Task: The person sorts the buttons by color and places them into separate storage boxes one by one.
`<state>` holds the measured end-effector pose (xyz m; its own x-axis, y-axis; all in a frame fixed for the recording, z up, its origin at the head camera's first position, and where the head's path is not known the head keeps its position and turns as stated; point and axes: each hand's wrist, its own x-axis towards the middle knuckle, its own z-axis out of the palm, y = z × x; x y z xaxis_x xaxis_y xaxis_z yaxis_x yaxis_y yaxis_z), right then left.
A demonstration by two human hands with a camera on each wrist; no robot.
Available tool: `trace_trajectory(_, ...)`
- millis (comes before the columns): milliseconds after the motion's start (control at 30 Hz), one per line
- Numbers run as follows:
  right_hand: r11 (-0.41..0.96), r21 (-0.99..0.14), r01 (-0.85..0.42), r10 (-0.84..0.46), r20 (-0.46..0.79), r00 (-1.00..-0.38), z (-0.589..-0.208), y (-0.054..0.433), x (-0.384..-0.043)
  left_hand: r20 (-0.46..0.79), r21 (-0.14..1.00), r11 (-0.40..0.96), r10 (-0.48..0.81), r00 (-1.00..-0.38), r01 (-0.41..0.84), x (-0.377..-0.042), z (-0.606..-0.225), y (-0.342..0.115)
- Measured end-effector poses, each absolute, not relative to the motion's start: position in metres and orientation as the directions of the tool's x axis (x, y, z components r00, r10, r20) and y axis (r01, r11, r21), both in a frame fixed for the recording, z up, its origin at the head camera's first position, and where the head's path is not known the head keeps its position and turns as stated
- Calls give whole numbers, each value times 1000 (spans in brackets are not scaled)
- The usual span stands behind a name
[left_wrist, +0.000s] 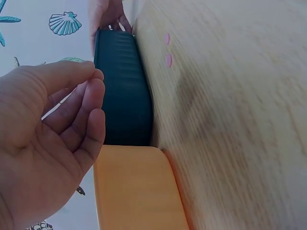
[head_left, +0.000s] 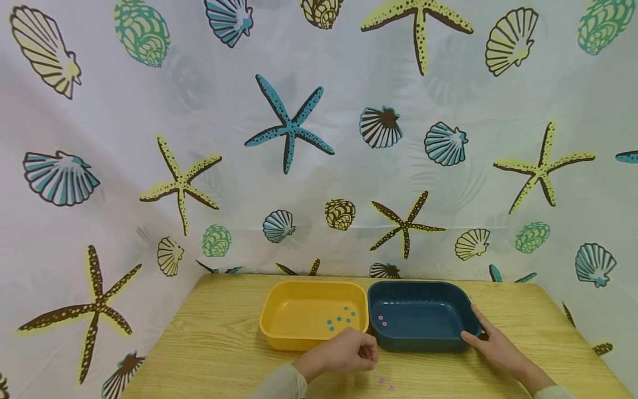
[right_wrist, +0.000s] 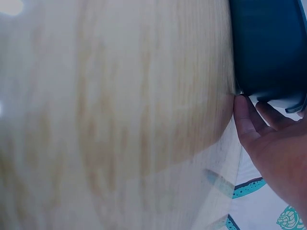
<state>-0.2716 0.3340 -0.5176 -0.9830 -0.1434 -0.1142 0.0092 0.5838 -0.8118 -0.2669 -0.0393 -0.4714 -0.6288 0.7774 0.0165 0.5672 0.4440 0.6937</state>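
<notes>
My left hand (head_left: 346,352) hovers in front of the yellow tray's near right corner. Its fingers are curled, thumb tip against index finger (left_wrist: 96,76); nothing shows between them. My right hand (head_left: 495,346) grips the right end of the dark blue tray (head_left: 423,344), thumb by the near corner and fingers along the side. Two small pink button-like discs (head_left: 382,321) lie at the left inside this tray. Several small blue ones (head_left: 339,319) lie in the yellow tray (head_left: 289,343). On the table, two pink discs (left_wrist: 168,60) lie before the blue tray.
Both trays stand side by side on a wood-grain table (head_left: 219,332). Behind and beside it hangs a white curtain (head_left: 339,177) printed with starfish and shells.
</notes>
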Motion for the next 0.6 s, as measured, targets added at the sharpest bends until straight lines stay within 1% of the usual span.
trace_trajectory(267,581,-814,4,-147,-110,-983,-518,334,-272,26,725,439,752,-659,530,-271,-463,-34)
trace_trajectory(600,584,-812,4,-150,-112,-982,-516,333,-271,30,790,411,714,-699,454,-276,-453,-26)
